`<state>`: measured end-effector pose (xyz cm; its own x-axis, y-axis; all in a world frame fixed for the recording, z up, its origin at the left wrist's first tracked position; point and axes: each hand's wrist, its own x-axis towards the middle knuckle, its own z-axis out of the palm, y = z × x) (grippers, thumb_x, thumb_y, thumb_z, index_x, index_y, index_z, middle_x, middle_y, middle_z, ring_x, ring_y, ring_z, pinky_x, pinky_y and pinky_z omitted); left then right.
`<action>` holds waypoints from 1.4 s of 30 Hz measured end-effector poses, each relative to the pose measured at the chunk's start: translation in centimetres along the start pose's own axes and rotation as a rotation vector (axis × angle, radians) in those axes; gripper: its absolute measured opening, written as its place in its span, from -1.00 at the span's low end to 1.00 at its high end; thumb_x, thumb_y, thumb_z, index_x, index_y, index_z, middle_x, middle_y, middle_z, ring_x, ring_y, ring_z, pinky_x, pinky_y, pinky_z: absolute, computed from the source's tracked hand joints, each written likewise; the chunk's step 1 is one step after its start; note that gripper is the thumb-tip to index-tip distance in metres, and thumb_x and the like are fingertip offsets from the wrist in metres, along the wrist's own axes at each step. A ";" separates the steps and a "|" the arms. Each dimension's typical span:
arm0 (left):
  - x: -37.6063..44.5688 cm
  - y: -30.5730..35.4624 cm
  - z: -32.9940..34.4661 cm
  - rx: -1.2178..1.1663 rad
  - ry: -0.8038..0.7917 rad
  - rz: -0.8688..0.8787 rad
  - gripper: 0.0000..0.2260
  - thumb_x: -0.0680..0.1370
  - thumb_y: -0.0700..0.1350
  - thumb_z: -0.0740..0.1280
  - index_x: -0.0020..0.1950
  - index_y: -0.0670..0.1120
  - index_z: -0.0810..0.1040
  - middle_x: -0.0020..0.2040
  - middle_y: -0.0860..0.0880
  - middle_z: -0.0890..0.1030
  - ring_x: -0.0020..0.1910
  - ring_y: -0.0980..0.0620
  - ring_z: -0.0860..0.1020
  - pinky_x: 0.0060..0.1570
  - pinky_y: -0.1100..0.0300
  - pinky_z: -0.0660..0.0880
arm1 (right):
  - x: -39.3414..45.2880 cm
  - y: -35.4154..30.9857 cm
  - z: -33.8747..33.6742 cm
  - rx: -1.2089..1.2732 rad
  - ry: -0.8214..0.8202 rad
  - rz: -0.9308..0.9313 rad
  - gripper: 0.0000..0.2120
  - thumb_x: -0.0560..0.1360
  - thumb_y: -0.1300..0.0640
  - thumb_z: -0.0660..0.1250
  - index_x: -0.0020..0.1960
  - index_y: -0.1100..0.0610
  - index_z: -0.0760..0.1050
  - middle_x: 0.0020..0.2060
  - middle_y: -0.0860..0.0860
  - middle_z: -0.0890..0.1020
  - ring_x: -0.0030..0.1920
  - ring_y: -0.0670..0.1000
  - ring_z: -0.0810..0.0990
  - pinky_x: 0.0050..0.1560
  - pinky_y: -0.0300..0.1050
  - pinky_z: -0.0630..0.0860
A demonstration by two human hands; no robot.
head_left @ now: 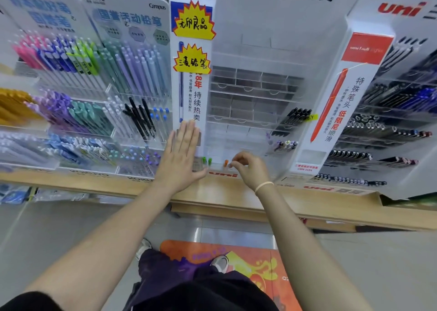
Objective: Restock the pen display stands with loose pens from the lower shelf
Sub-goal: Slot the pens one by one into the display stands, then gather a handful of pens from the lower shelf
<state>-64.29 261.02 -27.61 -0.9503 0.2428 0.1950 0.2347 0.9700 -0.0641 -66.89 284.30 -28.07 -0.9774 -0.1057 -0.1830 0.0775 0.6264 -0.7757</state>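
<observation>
The left hand is spread flat, fingers straight and together, and is pressed against the lower left edge of the clear display stand. The right hand is curled, its fingertips pinched just beside an orange-capped pen in the stand's bottom row; whether the pen is actually gripped cannot be told. Two green-capped pens are seen left of it. One wristband is worn on the right wrist.

"uni" on centre stand, "KOKUYO Campus" on left stand
</observation>
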 end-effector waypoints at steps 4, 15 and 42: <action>-0.3 -0.1 -0.2 -0.011 -0.030 0.005 -0.04 0.54 0.39 0.08 0.62 -0.21 -0.26 0.63 -0.21 -0.23 0.63 -0.16 -0.18 0.58 -0.14 -0.07 | -0.4 -0.1 0.2 -0.010 -0.002 0.033 -0.96 0.52 0.14 0.43 -0.10 0.03 0.60 -0.17 -0.08 0.68 -0.05 -0.06 0.63 0.08 -0.08 0.57; -0.7 4.4 -1.6 -0.529 0.037 0.090 -0.36 0.59 0.14 0.14 0.55 -0.23 0.24 0.61 -0.25 0.14 0.60 -0.21 0.06 0.58 -0.10 -0.08 | -11.5 -0.8 -1.9 -0.133 0.404 0.111 -0.78 0.60 0.13 0.32 0.20 0.18 0.59 0.11 0.07 0.66 0.13 0.05 0.57 0.10 -0.23 0.38; 0.7 37.7 47.5 -0.628 -0.332 0.171 -0.23 0.55 0.15 0.39 0.60 -0.18 0.15 0.51 -0.33 0.26 0.49 -0.31 0.25 0.43 -0.12 0.24 | -5.4 58.1 10.0 -0.327 0.638 0.418 0.30 0.14 -0.42 0.51 0.59 0.26 0.04 0.53 0.22 0.19 0.52 0.23 0.19 0.50 0.18 0.19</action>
<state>-65.79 296.98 -76.35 -0.8782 0.4712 -0.0814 0.3640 0.7690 0.5255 -55.13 313.61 -78.20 -0.8124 0.5819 0.0369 0.4940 0.7205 -0.4867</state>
